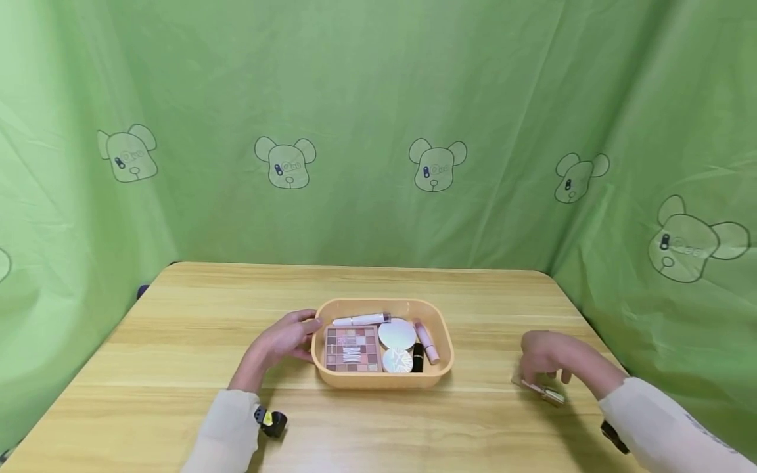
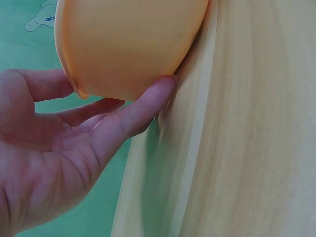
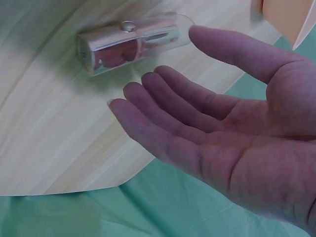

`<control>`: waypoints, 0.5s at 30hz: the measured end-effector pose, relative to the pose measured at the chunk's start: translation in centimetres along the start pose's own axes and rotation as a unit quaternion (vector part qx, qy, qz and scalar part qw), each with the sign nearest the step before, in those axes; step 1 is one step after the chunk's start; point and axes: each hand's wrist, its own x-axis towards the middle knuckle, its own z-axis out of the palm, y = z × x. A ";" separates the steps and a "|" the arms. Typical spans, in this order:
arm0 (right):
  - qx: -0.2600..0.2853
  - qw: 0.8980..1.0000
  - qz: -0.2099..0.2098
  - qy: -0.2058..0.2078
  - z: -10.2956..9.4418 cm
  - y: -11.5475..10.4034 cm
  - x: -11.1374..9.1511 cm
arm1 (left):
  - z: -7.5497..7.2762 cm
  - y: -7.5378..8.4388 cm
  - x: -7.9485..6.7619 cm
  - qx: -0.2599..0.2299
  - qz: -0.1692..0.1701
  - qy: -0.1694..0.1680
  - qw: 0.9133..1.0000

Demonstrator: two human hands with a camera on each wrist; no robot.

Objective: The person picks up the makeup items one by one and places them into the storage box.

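Note:
A shallow orange plastic basket [image 1: 384, 380] holds makeup items. My left hand [image 1: 291, 336] grips its left end, with fingertips at the rim and another digit at the bottom edge [image 2: 158, 94]. To the right of the basket, a shiny lipstick-like tube [image 1: 550, 395] with a clear end lies on the table; reddish colour shows in its body [image 3: 116, 53]. My right hand [image 1: 541, 355] is lowered over this tube, thumb and fingers spread apart, thumb tip right at the clear end in the right wrist view. Nothing is held between its fingers.
In the basket are an eyeshadow palette [image 1: 353, 349], a white pen-like tube [image 1: 362, 320], two round compacts, a pink tube [image 1: 427, 343] and a black tube [image 1: 417, 358]. The wooden table [image 1: 177, 355] is backed by a green curtain [image 1: 367, 217] with bear-head drawings.

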 end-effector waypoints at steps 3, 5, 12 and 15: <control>-0.007 1.000 0.001 -0.006 0.5 0.3 0.0 | 0.1 0.0 0.0 -0.003 -0.005 0.008 1.000; -0.010 1.000 0.001 -0.008 0.8 0.5 0.0 | 0.1 0.0 0.0 -0.003 -0.006 0.011 1.000; 0.003 1.000 0.013 0.003 1.7 0.9 0.2 | 0.0 -0.1 -0.1 0.000 0.000 -0.005 1.000; 0.012 1.000 0.013 0.006 1.9 1.0 0.3 | 0.1 -0.1 -0.1 -0.003 -0.001 -0.005 1.000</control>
